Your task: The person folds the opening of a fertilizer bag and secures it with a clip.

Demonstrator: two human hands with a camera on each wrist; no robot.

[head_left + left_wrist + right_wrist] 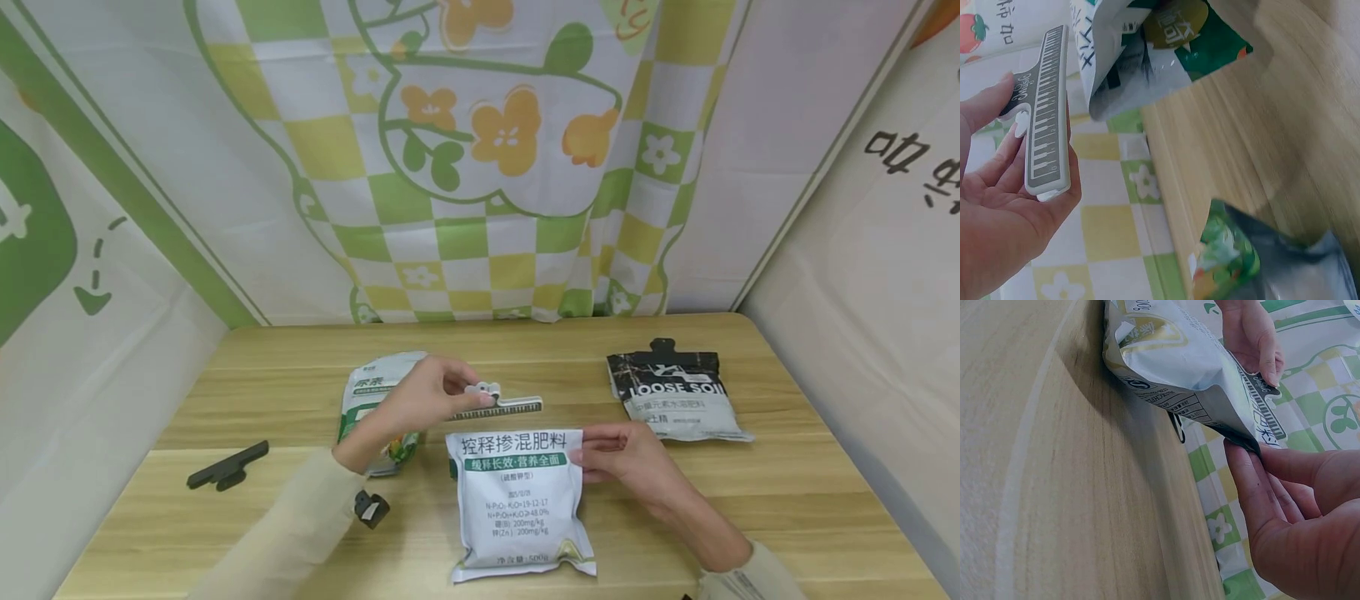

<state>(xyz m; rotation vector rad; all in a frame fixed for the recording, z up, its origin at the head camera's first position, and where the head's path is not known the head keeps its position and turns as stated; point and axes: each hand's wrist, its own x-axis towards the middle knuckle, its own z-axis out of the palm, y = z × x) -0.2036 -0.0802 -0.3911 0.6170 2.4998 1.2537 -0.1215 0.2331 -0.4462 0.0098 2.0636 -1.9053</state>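
Observation:
My left hand (437,390) pinches the handle of a long sealing clip (517,406), white with a piano-key strip along its bar, seen large in the left wrist view (1049,119). The clip hovers just behind the top edge of a white fertilizer bag (519,508) with green and black print. My right hand (626,460) grips that bag's upper right corner between thumb and fingers, as the right wrist view also shows (1291,512). The bag stands upright, its printed face toward me, and its top edge is folded over.
Behind my left forearm lies a white and green bag (375,383). A dark clip (228,465) lies on the table (300,358) at left. At back right, a black and white soil bag (678,400) has a black clip (662,354) on its top. A patterned curtain (480,242) hangs behind.

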